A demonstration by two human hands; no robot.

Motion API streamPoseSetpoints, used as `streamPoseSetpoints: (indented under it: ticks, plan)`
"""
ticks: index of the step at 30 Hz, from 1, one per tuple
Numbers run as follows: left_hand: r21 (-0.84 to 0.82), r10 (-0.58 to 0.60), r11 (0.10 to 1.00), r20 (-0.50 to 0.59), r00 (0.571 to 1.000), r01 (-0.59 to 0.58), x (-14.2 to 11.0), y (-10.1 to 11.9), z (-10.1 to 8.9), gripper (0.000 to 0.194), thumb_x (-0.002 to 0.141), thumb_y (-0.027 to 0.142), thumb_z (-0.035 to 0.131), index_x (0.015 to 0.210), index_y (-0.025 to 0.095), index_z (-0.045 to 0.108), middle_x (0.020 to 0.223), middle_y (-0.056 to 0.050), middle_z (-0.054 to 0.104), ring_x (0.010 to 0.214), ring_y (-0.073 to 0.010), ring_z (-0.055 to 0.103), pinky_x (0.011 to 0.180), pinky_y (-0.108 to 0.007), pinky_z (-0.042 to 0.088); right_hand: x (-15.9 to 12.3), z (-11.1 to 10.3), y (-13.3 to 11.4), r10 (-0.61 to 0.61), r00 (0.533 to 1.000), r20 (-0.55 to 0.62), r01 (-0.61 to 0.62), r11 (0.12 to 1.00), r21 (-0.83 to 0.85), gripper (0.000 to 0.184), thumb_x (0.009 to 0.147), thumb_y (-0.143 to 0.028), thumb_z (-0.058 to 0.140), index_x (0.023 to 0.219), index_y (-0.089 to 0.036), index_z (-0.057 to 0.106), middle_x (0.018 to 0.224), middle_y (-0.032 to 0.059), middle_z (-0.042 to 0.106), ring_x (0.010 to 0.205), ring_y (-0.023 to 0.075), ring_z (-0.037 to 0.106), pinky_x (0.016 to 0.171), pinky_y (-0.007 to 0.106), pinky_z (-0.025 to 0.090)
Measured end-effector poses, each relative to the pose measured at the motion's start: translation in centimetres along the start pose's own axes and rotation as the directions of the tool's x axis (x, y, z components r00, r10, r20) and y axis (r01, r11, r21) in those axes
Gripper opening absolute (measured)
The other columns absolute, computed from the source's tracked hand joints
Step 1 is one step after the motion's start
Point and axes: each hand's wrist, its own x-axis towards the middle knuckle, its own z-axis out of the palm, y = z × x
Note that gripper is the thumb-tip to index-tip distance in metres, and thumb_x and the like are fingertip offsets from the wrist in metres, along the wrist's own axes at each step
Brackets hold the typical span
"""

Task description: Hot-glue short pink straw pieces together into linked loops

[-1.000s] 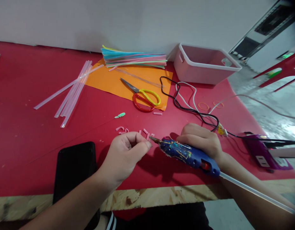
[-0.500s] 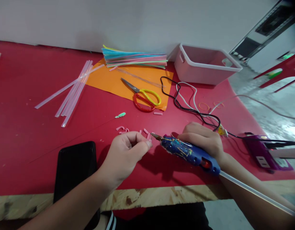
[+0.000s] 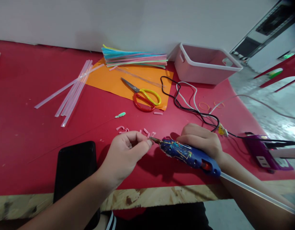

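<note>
My right hand (image 3: 201, 140) is wrapped round a blue hot glue gun (image 3: 183, 151) with dried glue on its body. A long clear glue stick (image 3: 257, 193) sticks out of its back end. The metal nozzle points left and is at the fingertips of my left hand (image 3: 129, 153). Thumb and forefinger of that hand are pinched together on something small, mostly hidden. Just beyond them lie several short pink pipe cleaner pieces (image 3: 122, 129), some bent into hooks. A green fuzzy bud on a thin wire (image 3: 120, 115) rests farther to the left.
Scissors (image 3: 146, 95) and a pipe cleaner bundle (image 3: 135, 59) lie on orange paper (image 3: 102, 81). Spare glue sticks (image 3: 74, 91) are left, a phone (image 3: 75, 169) near the front edge. A pink bin (image 3: 207, 70), cables (image 3: 192, 110) and a purple power strip (image 3: 262, 153) are right.
The glue gun has shifted slightly left and down, bringing its nozzle to the left fingertips. My left hand has hardly moved.
</note>
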Motion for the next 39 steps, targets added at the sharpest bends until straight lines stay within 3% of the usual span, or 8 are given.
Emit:
streamPoseSetpoints:
  ticks: [27, 34, 36, 39]
  plan:
    - [0.022, 0.015, 1.000, 0.051, 0.999, -0.017, 0.1, 0.0, -0.2, 0.026, 0.077, 0.024, 0.067, 0.057, 0.018, 0.051, 0.047, 0.009, 0.045, 0.047, -0.0047, 0.036, 0.048, -0.021, 0.028, 0.2, -0.3, 0.0, 0.001, 1.000, -0.003, -0.002, 0.993, -0.116, 0.013, 0.100, -0.024, 0.050, 0.100, -0.019, 0.061, 0.072, 0.0031, 0.057, 0.066, 0.0171, 0.055, 0.066, 0.036, 0.042]
    - [-0.001, -0.001, 1.000, 0.030, 1.000, 0.001, 0.1, -0.2, -0.2, 0.021, 0.076, 0.022, 0.069, 0.060, 0.018, 0.055, 0.045, 0.010, 0.044, 0.044, -0.0038, 0.034, 0.046, -0.020, 0.025, 0.1, -1.0, 0.0, 0.105, 0.989, -0.100, -0.123, 0.971, -0.204, 0.011, 0.098, -0.021, 0.050, 0.100, -0.023, 0.060, 0.070, 0.0019, 0.057, 0.064, 0.0174, 0.055, 0.062, 0.034, 0.041]
    - [-0.015, -0.007, 1.000, 0.028, 1.000, 0.007, 0.1, -0.2, -0.2, 0.022, 0.079, 0.025, 0.069, 0.062, 0.017, 0.057, 0.046, 0.009, 0.046, 0.045, -0.0038, 0.036, 0.046, -0.019, 0.026, 0.2, -1.3, 0.0, 0.147, 0.989, -0.026, -0.149, 0.961, -0.234, 0.011, 0.094, -0.023, 0.053, 0.102, -0.022, 0.060, 0.074, 0.0031, 0.060, 0.066, 0.0184, 0.056, 0.063, 0.034, 0.042]
    - [-0.067, -0.005, 0.998, 0.036, 0.999, 0.008, 0.2, -0.2, -0.2, 0.022, 0.084, 0.027, 0.068, 0.067, 0.017, 0.058, 0.048, 0.009, 0.048, 0.046, -0.0038, 0.038, 0.046, -0.017, 0.027, 0.4, -1.7, 0.0, 0.243, 0.954, 0.174, -0.196, 0.948, -0.251, 0.027, 0.081, -0.020, 0.059, 0.109, -0.020, 0.059, 0.088, 0.0067, 0.068, 0.078, 0.0219, 0.062, 0.071, 0.036, 0.046]
